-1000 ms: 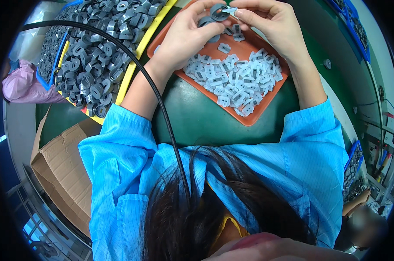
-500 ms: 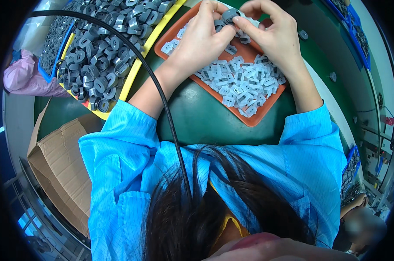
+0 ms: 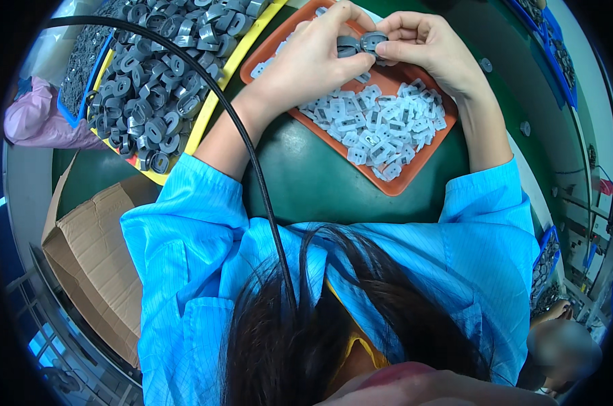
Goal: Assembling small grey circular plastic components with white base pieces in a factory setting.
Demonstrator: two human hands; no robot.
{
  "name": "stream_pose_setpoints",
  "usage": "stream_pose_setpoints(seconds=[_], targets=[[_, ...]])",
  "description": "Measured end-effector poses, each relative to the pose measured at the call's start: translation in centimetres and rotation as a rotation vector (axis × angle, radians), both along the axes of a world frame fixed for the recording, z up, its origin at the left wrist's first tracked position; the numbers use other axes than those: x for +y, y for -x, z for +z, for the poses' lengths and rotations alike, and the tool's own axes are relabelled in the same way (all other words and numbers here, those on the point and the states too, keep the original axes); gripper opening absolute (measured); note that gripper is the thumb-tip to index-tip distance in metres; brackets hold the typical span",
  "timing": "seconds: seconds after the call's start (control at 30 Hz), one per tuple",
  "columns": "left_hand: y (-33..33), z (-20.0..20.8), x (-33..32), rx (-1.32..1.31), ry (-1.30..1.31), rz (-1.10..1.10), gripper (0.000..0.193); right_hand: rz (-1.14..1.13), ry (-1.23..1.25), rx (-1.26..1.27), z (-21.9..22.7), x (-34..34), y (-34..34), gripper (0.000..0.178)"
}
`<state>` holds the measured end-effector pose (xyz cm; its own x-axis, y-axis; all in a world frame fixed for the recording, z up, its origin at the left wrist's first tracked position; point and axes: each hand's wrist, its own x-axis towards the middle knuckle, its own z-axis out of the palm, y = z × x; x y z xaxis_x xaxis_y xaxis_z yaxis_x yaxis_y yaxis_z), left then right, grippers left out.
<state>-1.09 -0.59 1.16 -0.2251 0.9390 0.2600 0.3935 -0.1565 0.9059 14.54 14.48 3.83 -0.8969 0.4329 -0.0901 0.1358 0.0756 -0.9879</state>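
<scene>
Over the far part of an orange tray (image 3: 391,189), my two hands meet around small grey plastic parts. My left hand (image 3: 310,61) is closed, with one rounded grey part (image 3: 347,46) between its thumb and fingers. A second grey part (image 3: 373,42) sits beside it, its flat face with small holes turned up. My right hand (image 3: 438,57) pinches this second part at its right edge between thumb and fingers. My left fingertips partly hide both parts. Many small translucent white plastic pieces (image 3: 370,128) lie heaped in the tray below my hands.
Left of the tray stands a yellow bin (image 3: 209,111) heaped with grey ring-like parts (image 3: 147,101). A blue bin (image 3: 73,111) lies beyond it, near a person's pink sleeve (image 3: 42,122). An open cardboard box (image 3: 100,237) is at lower left. A black cable (image 3: 245,135) crosses the view.
My right hand has shifted slightly right and down. The grey part it pinches has turned and now shows its flat, holed face. My left hand has moved slightly.
</scene>
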Motion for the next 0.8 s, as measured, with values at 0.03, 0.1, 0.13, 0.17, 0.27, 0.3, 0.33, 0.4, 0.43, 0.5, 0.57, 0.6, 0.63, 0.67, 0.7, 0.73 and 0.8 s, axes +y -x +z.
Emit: stream_pose_setpoints(seconds=[0.03, 0.1, 0.13, 0.17, 0.27, 0.3, 0.33, 0.4, 0.43, 0.5, 0.57, 0.6, 0.63, 0.67, 0.7, 0.73, 0.8], targets=[[0.2, 0.4, 0.0, -0.078, 0.061, -0.065, 0.033, 0.031, -0.005, -0.066, 0.4, 0.0, -0.2, 0.011], [-0.1, 0.5, 0.0, -0.158, 0.126, -0.134, 0.034, 0.039, -0.037, -0.089, 0.3, -0.1, -0.3, 0.013], [-0.3, 0.6, -0.1, -0.158, 0.068, -0.103, 0.034, 0.013, -0.109, -0.076, 0.2, -0.3, -0.1, 0.013], [-0.5, 0.6, -0.1, -0.158, 0.01, -0.072, 0.033, -0.012, -0.182, -0.063, 0.1, -0.4, 0.0, 0.012], [0.0, 0.0, 0.2, -0.083, 0.005, -0.037, 0.033, -0.034, -0.007, 0.066, -0.5, -0.6, 0.3, 0.011], [0.1, 0.3, 0.1, -0.036, 0.066, -0.003, 0.035, -0.035, -0.01, 0.069, -0.5, -0.5, 0.4, 0.011], [-0.5, 0.3, 0.1, -0.1, 0.018, -0.013, 0.035, -0.07, 0.084, 0.069, -0.7, -0.8, 0.5, 0.01], [-1.5, 0.4, -0.2, 0.041, -0.019, 0.07, 0.033, -0.103, 0.178, 0.066, -1.1, -0.9, 0.6, 0.009], [-1.9, 0.6, -0.3, 0.185, -0.054, 0.155, 0.031, -0.12, 0.133, 0.08, -1.4, -1.0, 0.6, 0.009], [-1.9, -0.5, -0.1, 0.093, -0.106, 0.123, 0.032, -0.131, 0.089, 0.093, -1.8, -0.7, 0.6, 0.01], [-1.6, -0.8, 0.1, 0.034, -0.1, 0.121, 0.036, 0.031, 0.029, 0.146, -1.6, 0.1, 0.6, 0.022], [-0.8, -1.7, 0.4, 0.104, -0.173, 0.103, 0.037, 0.037, 0.026, 0.148, -1.6, 0.1, 0.6, 0.022], [-0.6, -1.4, 0.4, 0.105, -0.173, 0.105, 0.037, 0.012, 0.025, 0.134, -1.6, -0.2, 0.4, 0.021], [-0.4, -1.0, 0.4, -0.066, -0.056, 0.047, 0.037, -0.013, 0.025, 0.119, -1.7, -0.4, 0.3, 0.021], [-0.3, -0.7, 0.4, -0.236, 0.062, -0.011, 0.037, -0.012, 0.027, 0.121, -1.9, 0.0, 0.3, 0.021], [-1.0, -0.6, 0.6, -0.188, -0.081, 0.0, 0.037, -0.006, -0.045, 0.133, -1.8, 0.3, 0.3, 0.021], [-1.9, -0.2, -0.1, -0.012, -0.139, 0.072, 0.034, -0.086, -0.162, 0.162, -2.0, -0.4, 0.2, 0.017]])
